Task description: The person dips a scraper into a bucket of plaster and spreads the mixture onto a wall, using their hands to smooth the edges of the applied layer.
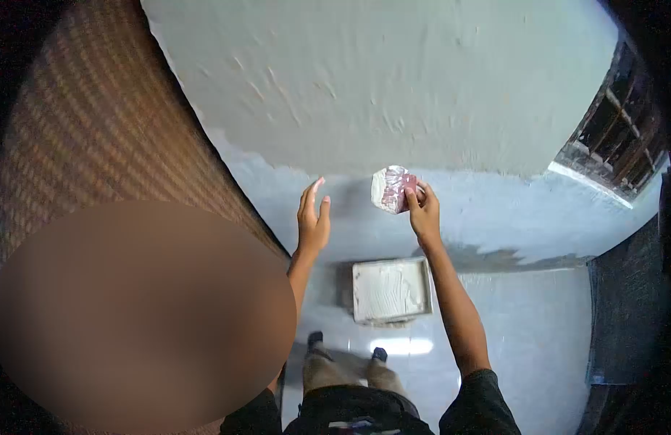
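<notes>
Presently, the person's 2 hands are apart, both raised before the wall [393,80]. From where I stand, the states read as follows. The right hand [426,217] is clamped on a reddish scraper [399,190], thumb on the near face. White paste coats the scraper's left part and streaks its middle. Contact between scraper and wall cannot be confirmed. The left hand [314,225] is unloaded, fingers extended upward and thumb spread, positioned left of the scraper.

The wall shows 2 zones: a greyish upper coat with raised ridges and a paler, bluish lower band. The scraper is level with the top of that band. Below the scraper, 1 rectangular tray [428,286] stands on the glossy floor [527,319], near the wall base. It holds white compound [386,286] with curved ridges across its surface. The person's 2 feet [315,338] are on the near side of the tray. A barred window [625,123] is at upper right; a brown ribbed surface [107,109] is at left.
</notes>
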A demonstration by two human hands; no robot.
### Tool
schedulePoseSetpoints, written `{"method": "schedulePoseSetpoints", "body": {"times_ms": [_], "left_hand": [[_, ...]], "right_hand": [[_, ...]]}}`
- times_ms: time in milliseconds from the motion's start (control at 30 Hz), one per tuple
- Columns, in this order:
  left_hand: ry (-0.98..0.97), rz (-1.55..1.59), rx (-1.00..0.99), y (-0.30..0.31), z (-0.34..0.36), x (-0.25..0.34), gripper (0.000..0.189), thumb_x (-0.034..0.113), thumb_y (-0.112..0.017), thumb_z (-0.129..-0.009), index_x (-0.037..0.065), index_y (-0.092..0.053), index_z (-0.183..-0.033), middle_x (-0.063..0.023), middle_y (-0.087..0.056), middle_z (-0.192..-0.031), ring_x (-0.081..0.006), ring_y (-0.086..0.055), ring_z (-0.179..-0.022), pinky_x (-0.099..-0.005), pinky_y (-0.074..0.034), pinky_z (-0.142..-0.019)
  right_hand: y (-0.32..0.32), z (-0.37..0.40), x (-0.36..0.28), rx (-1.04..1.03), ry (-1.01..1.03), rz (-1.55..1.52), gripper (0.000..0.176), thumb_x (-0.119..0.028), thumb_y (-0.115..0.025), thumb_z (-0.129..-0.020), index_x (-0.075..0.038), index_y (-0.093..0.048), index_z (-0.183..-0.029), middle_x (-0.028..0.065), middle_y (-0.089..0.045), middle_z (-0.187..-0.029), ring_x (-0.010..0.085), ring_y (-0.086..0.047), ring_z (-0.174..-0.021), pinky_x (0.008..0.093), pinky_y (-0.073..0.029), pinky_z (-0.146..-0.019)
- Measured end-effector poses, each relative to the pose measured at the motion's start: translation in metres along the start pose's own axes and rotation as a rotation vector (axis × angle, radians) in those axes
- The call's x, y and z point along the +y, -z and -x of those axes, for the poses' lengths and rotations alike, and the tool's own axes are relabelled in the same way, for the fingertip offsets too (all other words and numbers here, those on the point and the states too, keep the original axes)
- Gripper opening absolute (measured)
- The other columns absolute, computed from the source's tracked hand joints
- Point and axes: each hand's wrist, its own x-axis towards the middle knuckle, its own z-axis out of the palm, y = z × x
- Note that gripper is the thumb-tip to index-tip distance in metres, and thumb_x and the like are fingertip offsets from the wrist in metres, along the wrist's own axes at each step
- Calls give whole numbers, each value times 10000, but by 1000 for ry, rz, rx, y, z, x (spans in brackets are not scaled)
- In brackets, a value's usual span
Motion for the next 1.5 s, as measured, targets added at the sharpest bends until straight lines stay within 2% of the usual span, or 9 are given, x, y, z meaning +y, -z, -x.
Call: {"method": "schedulePoseSetpoints", "body": {"times_ms": [400, 500, 567, 633, 700, 867, 1100, 1167, 1500], "left_hand": [[469, -58, -87, -100, 251, -130, 351, 123, -526, -943, 6, -533, -1275, -180, -577, -1261, -336, -527, -1205, -401, -392, -1033], [612, -72, -101, -110, 302, -154, 348, 119, -532, -942, 10, -535, -1273, -188, -575, -1256, -341, -528, -1200, -401, -398, -1023], [649, -86, -107, -116, 332, -170, 347, 119, -536, -944, 4, -534, -1271, -191, -575, -1250, -345, -528, -1198, -401, -398, -1021], [665, -67, -102, -124, 369, -195, 343, 117, -534, -946, 2, -535, -1270, -193, -573, -1247, -345, -529, -1196, -400, -398, -1020], [682, -58, -69, -129, 397, -208, 335, 108, -526, -946, 3, -538, -1264, -195, -571, -1244, -344, -531, -1192, -398, -397, -1023], [865, -94, -107, -144, 442, -236, 396, 163, -537, -928, -7, -507, -1284, -205, -537, -1285, -348, -485, -1236, -416, -368, -1055], [891, -132, -115, -162, 468, -266, 420, 221, -526, -959, 27, -476, -1328, -195, -506, -1328, -351, -472, -1249, -413, -365, -1057], [910, -133, -110, -164, 472, -269, 422, 236, -526, -963, 37, -475, -1331, -185, -506, -1333, -349, -473, -1249, -413, -370, -1051], [956, -169, -122, -162, 481, -269, 425, 258, -520, -969, 84, -463, -1352, -159, -507, -1346, -352, -488, -1239, -422, -387, -1027]], "right_hand": [[164, 175, 254, -127, -418, 408, 322, -264, -639, -917, -39, -652, -1147, 159, -717, -945, 209, -693, -884, 324, -527, -754], [174, 205, 282, -166, -500, 522, 276, -143, -585, -961, 31, -623, -1172, 80, -702, -932, 116, -633, -845, 270, -509, -784], [172, 213, 296, -184, -486, 520, 268, -168, -580, -966, -3, -644, -1166, 74, -706, -889, 117, -627, -793, 270, -505, -730], [166, 208, 302, -321, -429, 705, 312, -270, -576, -950, -75, -659, -1178, 196, -698, -1006, 292, -700, -898, 361, -526, -770], [160, 202, 326, -363, -348, 745, 278, -257, -560, -947, -133, -680, -1165, 191, -686, -1002, 397, -652, -849, 402, -513, -773], [126, 173, 387, -459, -205, 1092, 257, -202, -574, -906, -197, -714, -1121, 93, -705, -927, 312, -565, -879, 474, -414, -756], [88, 157, 423, -545, 83, 1214, 267, -178, -557, -914, -218, -714, -1126, 99, -683, -867, 272, -552, -897, 438, -372, -764], [96, 180, 431, -741, 206, 1459, 308, -153, -573, -873, -244, -710, -1134, 70, -690, -907, 259, -540, -934, 428, -368, -758], [156, 292, 362, -956, 293, 1046, 356, -83, -583, -811, -244, -693, -1109, -39, -694, -1098, 225, -500, -881, 409, -361, -769]]}}
